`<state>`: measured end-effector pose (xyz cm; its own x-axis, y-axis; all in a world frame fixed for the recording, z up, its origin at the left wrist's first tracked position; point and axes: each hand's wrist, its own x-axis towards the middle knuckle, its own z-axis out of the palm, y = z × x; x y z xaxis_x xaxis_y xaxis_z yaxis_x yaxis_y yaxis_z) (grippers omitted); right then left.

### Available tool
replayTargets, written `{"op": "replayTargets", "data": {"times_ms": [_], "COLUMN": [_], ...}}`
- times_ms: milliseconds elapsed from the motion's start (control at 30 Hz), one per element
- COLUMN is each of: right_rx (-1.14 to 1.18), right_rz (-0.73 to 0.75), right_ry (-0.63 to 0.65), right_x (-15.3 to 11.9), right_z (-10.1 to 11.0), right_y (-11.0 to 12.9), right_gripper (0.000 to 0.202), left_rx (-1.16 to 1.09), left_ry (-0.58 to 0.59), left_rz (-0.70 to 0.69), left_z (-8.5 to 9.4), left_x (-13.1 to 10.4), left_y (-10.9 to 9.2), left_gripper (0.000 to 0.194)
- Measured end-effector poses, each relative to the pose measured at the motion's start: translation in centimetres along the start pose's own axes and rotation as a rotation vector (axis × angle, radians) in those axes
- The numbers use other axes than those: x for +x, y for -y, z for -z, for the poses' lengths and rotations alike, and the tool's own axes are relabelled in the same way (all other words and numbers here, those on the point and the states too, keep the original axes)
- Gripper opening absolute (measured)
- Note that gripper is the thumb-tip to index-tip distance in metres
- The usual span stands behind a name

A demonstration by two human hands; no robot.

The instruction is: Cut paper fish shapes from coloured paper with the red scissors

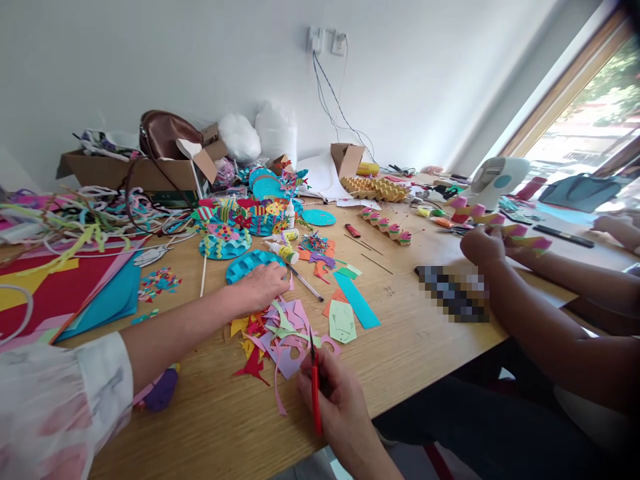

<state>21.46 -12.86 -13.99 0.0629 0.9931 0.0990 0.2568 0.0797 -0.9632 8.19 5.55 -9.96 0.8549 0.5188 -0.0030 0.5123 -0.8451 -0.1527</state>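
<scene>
"Where are the scissors?"

"One pair, the red-handled scissors (315, 393), is in the right hand (340, 393) at the near side of the paper scraps (290, 340). The blades point away from the person."

"And the grip?"

"The right hand comes up from the bottom edge, fingers curled closed around the red handles."

"What about the left hand (265, 285)?"

"That arm stretches in from the left, palm down, fingers bent, at the near edge of a blue crinkled disc (243, 268). I can't tell whether the fingers have hold of anything."

"Count what's close by."

"One pen (306, 283) just beside the fingertips, and two glue bottles lying down, a nearer one (285, 252) and a farther one (289, 235). Right of the scraps are one green card (343, 323) with a fish drawn on it and one long blue strip (359, 301)."

"Farther out?"

"Three thin sticks (377, 264), and one pink-topped bumpy strip (387, 227) lying on the table (395, 313). Another person (530, 340) on the right holds up a similar strip (505, 225). Two sockets (315, 40) are on the wall."
</scene>
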Motion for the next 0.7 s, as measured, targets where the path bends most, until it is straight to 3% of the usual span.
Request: {"op": "replayTargets", "data": {"times_ms": [167,367,533,700], "right_rx": [-0.017,-0.095,-0.162,-0.193], "right_rz": [0.012,-0.006,0.014,0.058], "right_ry": [0.001,0.025,0.015,-0.004], "right_x": [-0.1,-0.3,-0.3,-0.2], "right_z": [0.1,0.1,0.0,0.0], "right_y": [0.6,0.4,0.0,0.0], "right_gripper": [0.011,0.012,0.012,0.014], "left_rx": [0.044,0.027,-0.026,-0.128], "left_ry": [0.052,0.103,0.109,0.144], "left_rz": [-0.030,-0.031,0.030,0.074], "left_z": [0.0,1.3,2.7,2.5], "left_x": [0.7,0.4,-0.7,-2.5], "left_y": [-0.2,-0.8,-1.8,-2.4], "left_gripper": [0.029,0.021,0.019,0.014]}}
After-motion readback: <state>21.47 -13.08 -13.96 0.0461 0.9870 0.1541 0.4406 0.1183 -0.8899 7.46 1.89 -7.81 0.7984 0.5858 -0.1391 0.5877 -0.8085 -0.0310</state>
